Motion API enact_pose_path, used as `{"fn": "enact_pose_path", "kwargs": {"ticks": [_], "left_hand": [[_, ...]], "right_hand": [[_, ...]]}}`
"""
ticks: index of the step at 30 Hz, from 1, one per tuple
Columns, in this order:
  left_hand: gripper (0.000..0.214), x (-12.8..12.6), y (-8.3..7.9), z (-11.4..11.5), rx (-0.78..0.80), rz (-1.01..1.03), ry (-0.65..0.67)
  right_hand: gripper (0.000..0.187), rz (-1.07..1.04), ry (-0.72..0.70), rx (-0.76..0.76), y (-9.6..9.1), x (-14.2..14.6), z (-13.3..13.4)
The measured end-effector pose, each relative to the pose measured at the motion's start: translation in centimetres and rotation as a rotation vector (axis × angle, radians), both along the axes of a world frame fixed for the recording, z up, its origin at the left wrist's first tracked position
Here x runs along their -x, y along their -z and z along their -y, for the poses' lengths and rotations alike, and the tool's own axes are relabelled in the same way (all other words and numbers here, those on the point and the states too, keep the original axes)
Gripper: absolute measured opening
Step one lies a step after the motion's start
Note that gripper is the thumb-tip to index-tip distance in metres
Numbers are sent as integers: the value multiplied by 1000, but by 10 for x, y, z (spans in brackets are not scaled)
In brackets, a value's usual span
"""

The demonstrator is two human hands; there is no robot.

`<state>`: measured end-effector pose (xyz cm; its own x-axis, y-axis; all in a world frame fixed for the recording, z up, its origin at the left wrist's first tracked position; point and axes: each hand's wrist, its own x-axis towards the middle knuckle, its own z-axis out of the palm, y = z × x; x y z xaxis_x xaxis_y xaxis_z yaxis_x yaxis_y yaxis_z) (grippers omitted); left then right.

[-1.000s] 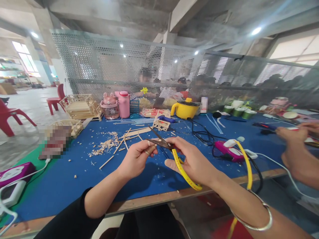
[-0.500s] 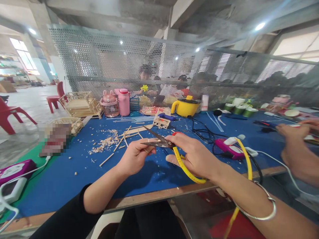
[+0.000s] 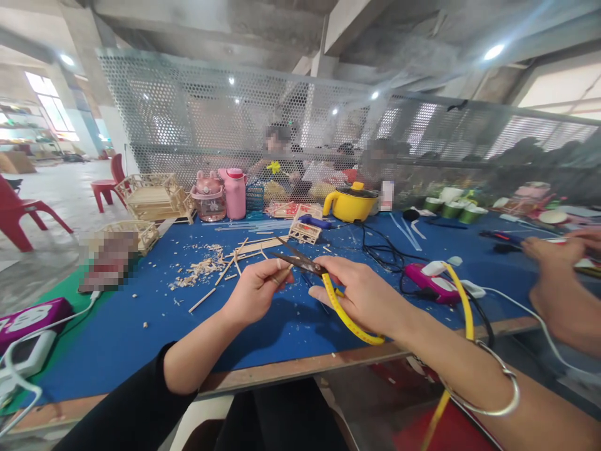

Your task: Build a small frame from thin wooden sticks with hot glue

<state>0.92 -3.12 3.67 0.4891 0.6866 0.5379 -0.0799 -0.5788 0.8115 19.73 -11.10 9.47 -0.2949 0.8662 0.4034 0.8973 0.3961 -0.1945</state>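
My right hand (image 3: 359,291) grips a pair of scissors (image 3: 307,264), its dark blades pointing left and slightly apart. A yellow curved band (image 3: 350,322) with dark marks runs from the scissors' pivot under this hand; whether it is part of the handle I cannot tell. The fingers of my left hand (image 3: 256,291) pinch a thin pale wooden stick (image 3: 284,268), mostly hidden, right at the blades. Beyond both hands lie loose wooden sticks (image 3: 201,300), a pile of wood chips (image 3: 200,269) and a small wooden frame model (image 3: 305,232) with a blue tool (image 3: 315,220) against it.
Along the back stand a yellow pot (image 3: 354,203), a pink flask (image 3: 235,194) and a pink bottle (image 3: 209,197). A purple power strip (image 3: 434,285) with cords lies right, near a co-worker's hands (image 3: 556,254). Wooden stick models (image 3: 154,197) and a phone (image 3: 110,260) are left.
The scissor blades have closed partway, the lower blade rising toward the upper one. Both hands stay close together in nearly the same place. The view has shifted slightly.
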Motion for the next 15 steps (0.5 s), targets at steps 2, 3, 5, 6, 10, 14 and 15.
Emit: {"fn": "enact_pose_path", "kwargs": {"ticks": [2,3,5,6,10,14,15], "left_hand": [[30,0,-1,0,-13,11,-19],[30,0,0,0,-18,12,-29],[30,0,0,1,-21,-3,-32],[30,0,1,2,-18,-18,-23],[34,-1,0,6,21,-47,-11],[29,-2,-1,9,-94,-51,-116],[29,-2,-1,9,-115,-62,-161]], "right_hand": [[46,-67,133,-40,2,1,-1],[52,-97,224,-65,4,1,-2],[54,-113,355,-80,7,0,-3],[50,-95,366,-60,9,-1,-3],[35,-15,258,3,12,0,-3],[32,0,238,-22,11,4,-3],[32,-1,232,-20,11,5,-3]]}}
